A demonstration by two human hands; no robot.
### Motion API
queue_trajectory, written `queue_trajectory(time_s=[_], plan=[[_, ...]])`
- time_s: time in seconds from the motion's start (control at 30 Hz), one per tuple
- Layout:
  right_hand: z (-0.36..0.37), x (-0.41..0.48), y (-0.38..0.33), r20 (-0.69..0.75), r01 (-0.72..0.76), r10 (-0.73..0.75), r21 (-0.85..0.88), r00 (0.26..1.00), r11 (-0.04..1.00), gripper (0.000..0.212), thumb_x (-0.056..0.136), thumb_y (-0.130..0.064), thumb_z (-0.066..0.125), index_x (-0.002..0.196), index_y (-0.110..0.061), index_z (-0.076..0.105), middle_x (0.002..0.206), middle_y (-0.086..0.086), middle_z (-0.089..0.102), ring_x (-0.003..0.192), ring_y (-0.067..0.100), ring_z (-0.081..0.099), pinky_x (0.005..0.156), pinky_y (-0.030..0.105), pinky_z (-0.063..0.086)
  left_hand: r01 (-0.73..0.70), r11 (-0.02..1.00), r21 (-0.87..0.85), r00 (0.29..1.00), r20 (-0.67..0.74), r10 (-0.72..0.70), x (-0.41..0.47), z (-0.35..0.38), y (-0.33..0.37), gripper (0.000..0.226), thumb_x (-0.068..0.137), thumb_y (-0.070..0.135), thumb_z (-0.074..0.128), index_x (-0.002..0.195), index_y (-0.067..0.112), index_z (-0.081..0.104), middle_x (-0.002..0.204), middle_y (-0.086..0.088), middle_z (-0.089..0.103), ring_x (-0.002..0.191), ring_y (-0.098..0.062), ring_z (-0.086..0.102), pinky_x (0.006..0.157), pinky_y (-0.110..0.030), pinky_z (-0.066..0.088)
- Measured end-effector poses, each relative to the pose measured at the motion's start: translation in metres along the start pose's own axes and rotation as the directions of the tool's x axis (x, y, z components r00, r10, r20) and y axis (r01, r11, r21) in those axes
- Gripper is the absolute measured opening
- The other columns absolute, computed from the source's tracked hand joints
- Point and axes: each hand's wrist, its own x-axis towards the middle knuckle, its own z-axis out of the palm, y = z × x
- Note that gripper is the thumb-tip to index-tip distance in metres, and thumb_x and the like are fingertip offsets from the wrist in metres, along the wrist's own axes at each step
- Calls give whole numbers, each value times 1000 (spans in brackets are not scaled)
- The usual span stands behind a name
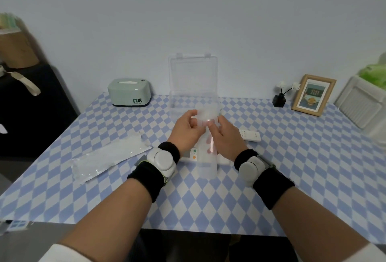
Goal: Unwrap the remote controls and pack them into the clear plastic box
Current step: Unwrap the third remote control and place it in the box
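1. Black wristbands and grey-white wrist devices sit on both forearms, which reach forward over the checked blue-and-white worktop
2. Left of the arms, a crumpled clear wrapper lies flat and apart from everything else
3. Between the wrists a white remote control rests on the cloth, showing a green and an orange button; most of it is hidden under the wrists and the bag
4. Above it, the left hand and right hand are raised close together, each pinching the top edge of a clear plastic bag that hangs down between them (pink button shapes show through it, so a remote seems to be inside, though the blur makes it hard to be sure)
5. Just right of the right hand, another white remote lies unwrapped on the worktop
6. Behind the hands stands the clear plastic box, its lid swung upright against the wall; I cannot tell what lies in its tray
7. Along the back edge are a pale green tissue box to the left, and to the right a small black vase with white flowers beside a wooden picture frame
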Motion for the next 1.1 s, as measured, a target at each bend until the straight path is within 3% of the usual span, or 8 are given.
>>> queue_trajectory(time_s=[0.13,0.3,0.43,0.53,0.73,0.83,0.97,1.1], plan=[[1,1,-2,45,-19,20,-16,999,1000,39,106,-37,36,88,-13,62,69,3,72,63,18,70,64,40,58,0,979,206,987,-160,34,0,9,-3,55,95,29,69,142,26,40,104,2,65,81,-13,73,70,-27,59],[-11,9,13,14,-120,119,83,993,989,35,101,-33,42,88,-15,68,68,6,73,60,21,72,57,37,59,73,996,53,972,-226,-60,7,9,-11,44,103,19,52,142,15,33,112,-8,66,67,-19,77,55,-28,60],[-30,29,56,-150,-123,77,-327,986,937,17,95,-19,53,104,-11,66,96,4,72,88,23,66,80,33,50,168,985,26,972,-172,-161,15,0,-21,49,102,18,53,147,17,33,114,-7,67,76,-20,79,62,-32,63],[-41,43,83,-84,-140,113,-510,990,849,41,85,-11,60,126,-14,60,118,7,66,108,28,61,95,40,49,166,983,82,981,-116,-156,16,-2,-28,47,101,17,53,146,21,40,105,2,71,81,-16,78,69,-31,64],[-38,66,111,100,-12,136,-762,986,647,64,89,-34,62,149,-29,38,141,0,55,130,24,50,108,45,33,173,979,109,982,-99,-163,22,-7,-42,59,99,12,53,154,25,37,112,-6,74,93,-20,77,84,-40,64],[-39,77,113,150,7,210,-830,966,558,64,91,-44,59,149,-30,34,141,2,50,126,26,53,108,46,33,181,968,172,982,-80,-170,21,-14,-45,70,93,17,58,157,25,31,127,-5,70,111,-24,72,96,-48,59],[-45,77,103,128,-123,295,-704,947,699,61,93,-38,60,146,-17,39,138,15,39,114,35,56,98,40,45,197,958,209,979,-97,-180,21,-18,-45,69,95,17,60,158,24,33,130,-5,69,113,-23,70,99,-49,57],[-47,57,76,24,-182,211,-410,977,894,52,88,-35,65,135,-15,54,120,10,61,105,29,63,91,40,51,191,961,202,979,-103,-173,19,-15,-43,64,94,17,59,155,21,38,121,-4,72,104,-23,73,96,-49,58]])
